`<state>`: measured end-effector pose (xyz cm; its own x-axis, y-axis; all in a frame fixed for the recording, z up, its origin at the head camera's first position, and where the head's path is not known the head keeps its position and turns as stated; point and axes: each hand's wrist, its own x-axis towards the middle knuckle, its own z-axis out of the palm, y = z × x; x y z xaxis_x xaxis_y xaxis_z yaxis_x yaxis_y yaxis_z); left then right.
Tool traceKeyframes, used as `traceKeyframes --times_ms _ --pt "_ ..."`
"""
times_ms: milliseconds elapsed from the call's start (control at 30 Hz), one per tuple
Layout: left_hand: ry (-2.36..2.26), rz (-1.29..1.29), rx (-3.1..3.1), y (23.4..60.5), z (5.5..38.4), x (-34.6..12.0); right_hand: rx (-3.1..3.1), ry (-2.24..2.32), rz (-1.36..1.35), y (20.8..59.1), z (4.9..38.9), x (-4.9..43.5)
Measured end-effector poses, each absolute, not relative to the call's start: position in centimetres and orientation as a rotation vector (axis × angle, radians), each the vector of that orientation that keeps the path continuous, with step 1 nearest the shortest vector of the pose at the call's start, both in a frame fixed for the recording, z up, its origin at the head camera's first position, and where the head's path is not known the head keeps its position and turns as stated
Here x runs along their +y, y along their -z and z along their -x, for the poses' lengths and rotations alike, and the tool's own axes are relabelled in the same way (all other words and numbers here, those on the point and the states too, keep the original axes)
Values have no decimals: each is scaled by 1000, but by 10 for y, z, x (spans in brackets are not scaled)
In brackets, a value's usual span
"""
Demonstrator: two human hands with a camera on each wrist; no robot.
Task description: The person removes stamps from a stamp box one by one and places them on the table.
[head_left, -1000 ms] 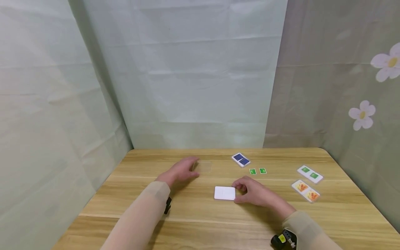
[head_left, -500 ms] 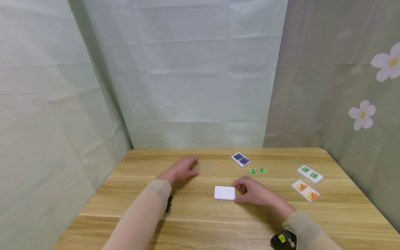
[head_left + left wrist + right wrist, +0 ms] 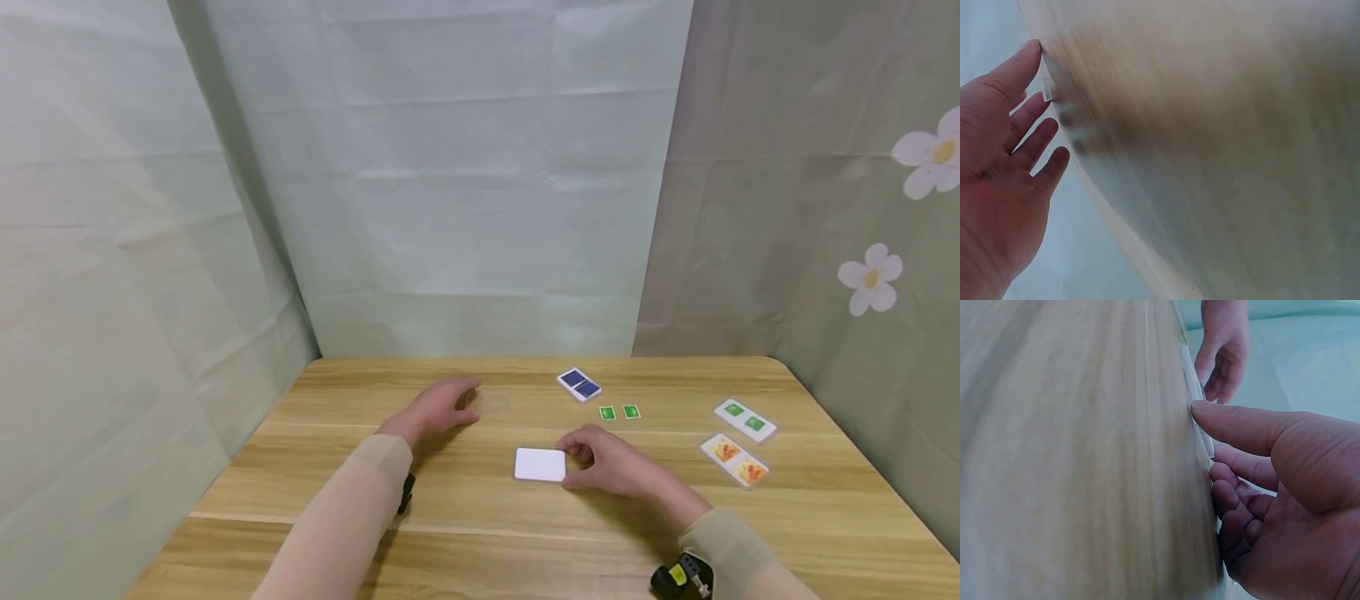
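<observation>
My left hand rests at the far middle of the table. Thumb and index finger span opposite edges of a clear plastic card, faint against the wood; its end shows at my fingertips in the left wrist view. Nearer to me, my right hand holds a blank white card by its right-hand end, thumb on the near corner and fingers at the far one. It lies flat on the table. In the right wrist view my thumb touches the card's edge, while the other fingers curl below.
Two small green square pieces lie beyond my right hand. Behind them is a card with two dark blue squares. On the right lie a card with two green pictures and one with orange pictures. Curtains surround the wooden table.
</observation>
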<state>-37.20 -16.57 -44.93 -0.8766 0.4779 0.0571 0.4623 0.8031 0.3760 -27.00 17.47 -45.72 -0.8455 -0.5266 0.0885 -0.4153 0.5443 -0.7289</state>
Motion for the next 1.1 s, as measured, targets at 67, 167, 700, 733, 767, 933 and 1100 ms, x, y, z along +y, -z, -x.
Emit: traceKeyframes --times_ms 67,167,700,733,767,933,1100 --pt "-589 -768 2950 450 372 -166 2630 1192 818 458 270 175" --pt "-586 -775 2961 452 372 -167 2628 1195 827 458 271 175" --pt "-620 -793 2954 442 366 -163 2624 1199 820 457 271 179" --pt "-603 -823 2957 441 365 -161 2622 1202 819 458 272 179" --pt "-588 -856 2960 441 364 -160 2623 1201 831 458 272 180" --pt "-540 -965 2971 436 360 -152 2620 1201 851 459 272 181" --pt "-532 -1013 2974 433 355 -142 2613 1201 844 459 272 182"
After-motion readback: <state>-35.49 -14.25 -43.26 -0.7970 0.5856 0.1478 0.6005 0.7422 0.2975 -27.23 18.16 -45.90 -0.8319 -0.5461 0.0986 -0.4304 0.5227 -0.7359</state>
